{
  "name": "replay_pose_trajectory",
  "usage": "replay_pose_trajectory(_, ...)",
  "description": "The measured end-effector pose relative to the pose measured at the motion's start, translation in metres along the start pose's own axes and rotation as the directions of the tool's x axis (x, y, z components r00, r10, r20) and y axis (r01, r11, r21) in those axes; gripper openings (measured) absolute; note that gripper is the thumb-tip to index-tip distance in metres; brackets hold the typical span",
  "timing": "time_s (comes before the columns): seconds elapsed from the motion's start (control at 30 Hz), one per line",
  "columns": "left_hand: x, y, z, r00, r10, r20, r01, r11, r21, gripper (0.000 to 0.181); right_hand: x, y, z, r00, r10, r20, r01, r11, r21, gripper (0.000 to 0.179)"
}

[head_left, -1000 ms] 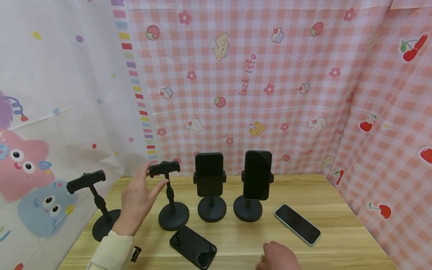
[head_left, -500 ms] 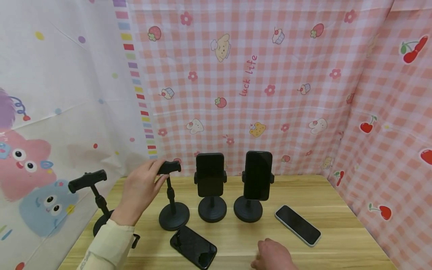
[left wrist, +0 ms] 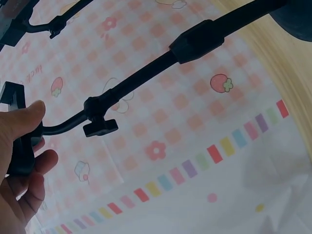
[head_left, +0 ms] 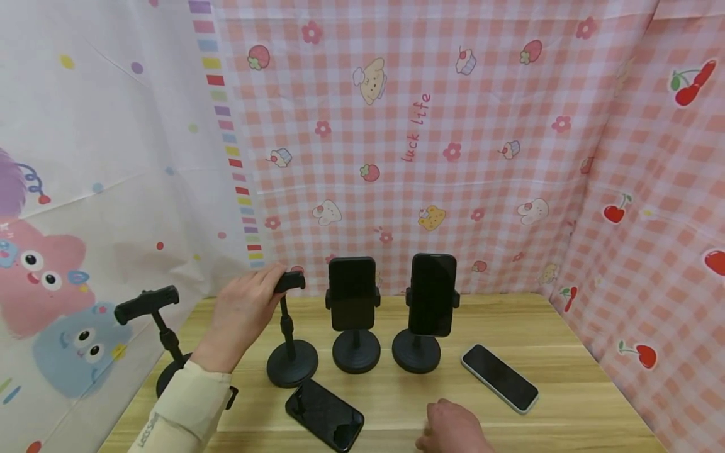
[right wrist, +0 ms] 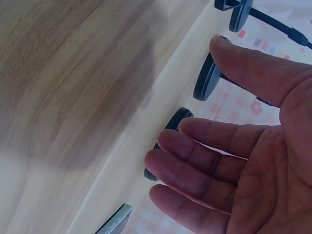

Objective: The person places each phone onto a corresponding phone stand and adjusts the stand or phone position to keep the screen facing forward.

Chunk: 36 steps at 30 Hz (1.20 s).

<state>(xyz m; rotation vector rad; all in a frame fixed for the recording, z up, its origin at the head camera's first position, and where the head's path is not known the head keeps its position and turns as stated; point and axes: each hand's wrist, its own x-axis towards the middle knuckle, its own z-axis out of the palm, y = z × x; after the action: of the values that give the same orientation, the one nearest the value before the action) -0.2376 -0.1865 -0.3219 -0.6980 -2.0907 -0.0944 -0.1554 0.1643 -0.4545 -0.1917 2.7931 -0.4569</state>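
My left hand [head_left: 240, 314] grips the clamp head [head_left: 290, 281] of a black phone stand [head_left: 289, 333], second from the left. In the left wrist view the thumb lies across the clamp [left wrist: 22, 151] and the fingers curl behind it. The stand's round base rests on the table, and its clamp has no phone in it. In front of that base lies a black phone [head_left: 325, 414], screen up. Near the table's front my right hand [head_left: 453, 428] holds nothing; the right wrist view shows its palm with loosely bent fingers [right wrist: 195, 180] and the thumb held apart.
Two more stands hold upright phones, one in the middle [head_left: 352, 294] and one further right [head_left: 433, 294]. A phone-less stand [head_left: 148, 305] is at the far left, partly behind my left arm. A light-edged phone [head_left: 500, 377] lies at the right. Patterned cloth [head_left: 487, 189] walls the table [head_left: 555, 340].
My left hand has moved right and closed round the stand's clamp, covering its left part. The right hand has drifted slightly left. Stands and phones stay in place.
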Motion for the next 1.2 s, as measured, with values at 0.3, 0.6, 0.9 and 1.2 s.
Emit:
replay_pose_trajectory(0.3, 0.006, -0.001, -0.004, 0.997, -0.015, 0.072, 0.015, 1.000, 0.002, 0.043, 0.004, -0.004, 0.002, 0.999, -0.041, -0.010, 0.041, 0.999, -0.028, 0.029)
replay_pose_trajectory(0.6, 0.010, 0.000, -0.006, 0.993, -0.046, 0.106, 0.045, 0.999, 0.009, 0.038, 0.008, -0.009, 0.006, 0.997, -0.079, -0.001, 0.079, 0.997, -0.023, 0.029)
replay_pose_trajectory(0.9, 0.016, 0.001, -0.010, 0.980, -0.095, 0.174, 0.094, 0.995, 0.019, 0.031, 0.011, -0.017, 0.007, 0.997, -0.075, 0.036, 0.077, 0.996, -0.046, 0.029)
replay_pose_trajectory(1.2, 0.019, 0.005, -0.013, 0.966, -0.155, 0.205, 0.148, 0.988, 0.051, 0.029, 0.013, -0.023, 0.008, 0.993, -0.104, 0.059, 0.107, 0.993, -0.054, 0.030)
